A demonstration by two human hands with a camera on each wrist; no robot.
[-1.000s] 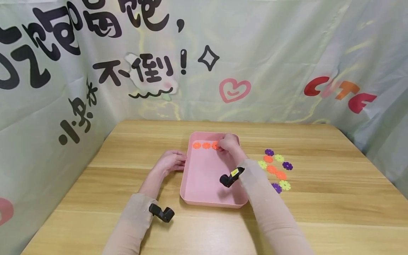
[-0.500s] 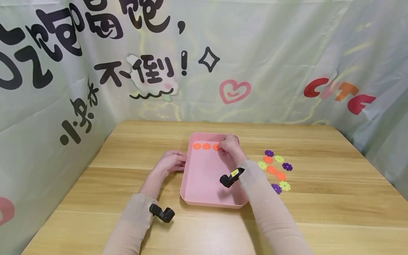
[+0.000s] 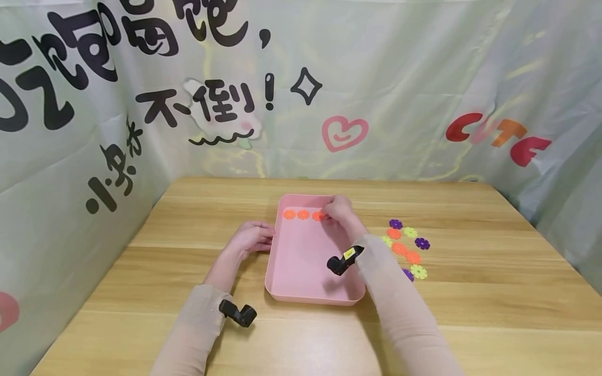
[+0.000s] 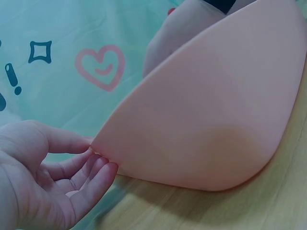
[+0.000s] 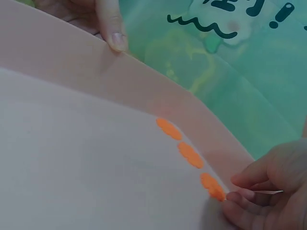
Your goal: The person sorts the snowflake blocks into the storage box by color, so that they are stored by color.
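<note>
My left hand point(image 3: 251, 237) holds the left side of the pink tray point(image 3: 308, 261), its thumb on the rim and its fingertips against the outer wall point(image 4: 192, 134), as the left wrist view shows. Near the tray's back right corner, my right hand point(image 3: 339, 208) has loosely curved fingers at the edge of an orange snowflake disc point(image 5: 212, 187). That disc lies flat on the tray floor, and the thumb looks apart from it. Two more orange discs, a middle one point(image 3: 303, 214) and a left one point(image 3: 289, 214), lie in line with it along the back wall.
To the tray's right, several loose discs lie on the wooden table point(image 3: 470, 292): orange point(image 3: 398, 248), purple point(image 3: 422, 244) and yellow-green point(image 3: 418, 271). My right sleeve point(image 3: 400, 308) partly covers a purple disc. A printed curtain point(image 3: 400, 68) hangs around the table's back and sides.
The third orange disc has shifted slightly right from its neighbour. My right wrist has moved a little to the right, while my left hand stays at the tray's side.
</note>
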